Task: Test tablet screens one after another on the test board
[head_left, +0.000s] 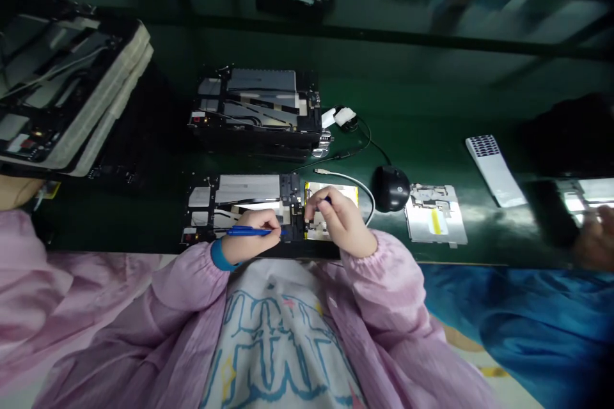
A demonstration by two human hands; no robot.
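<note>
An opened flat device [240, 195] with metal plates and a yellow-edged part lies at the near edge of the green bench. My left hand [254, 233] is closed round a blue pen-like tool [247, 231], whose tip points right over the device. My right hand [336, 217] rests on the yellow-edged part [343, 192], fingers pinched on a small dark piece I cannot make out. Both sleeves are pink.
A second opened device [259, 108] lies behind the first. A stack of trays [71, 102] stands at the left. Right of my hands are a black mouse [391, 186], a white cable [350, 179], a metal plate [434, 214] and a white remote-like bar [494, 169]. Another person's hand [595, 236] and blue sleeve are at the right.
</note>
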